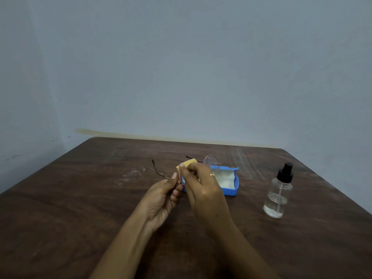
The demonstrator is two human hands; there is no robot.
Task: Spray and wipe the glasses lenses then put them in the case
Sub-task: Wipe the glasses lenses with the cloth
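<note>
Thin-framed glasses (pixel 211 159) with round lenses are held above the table's middle, temples spread out to the left. My left hand (pixel 164 195) pinches the frame near one hinge. My right hand (pixel 201 183) pinches a small yellow cloth (pixel 188 164) against the near lens, which is hidden behind the fingers. The far lens shows above my right hand. An open blue case (pixel 231 181) with a white lining lies on the table just behind and right of my hands.
A clear spray bottle (pixel 278 193) with a black nozzle stands upright at the right, partly filled. The dark wooden table (pixel 80 208) has whitish smears near its middle. A plain grey-blue wall rises behind the far edge.
</note>
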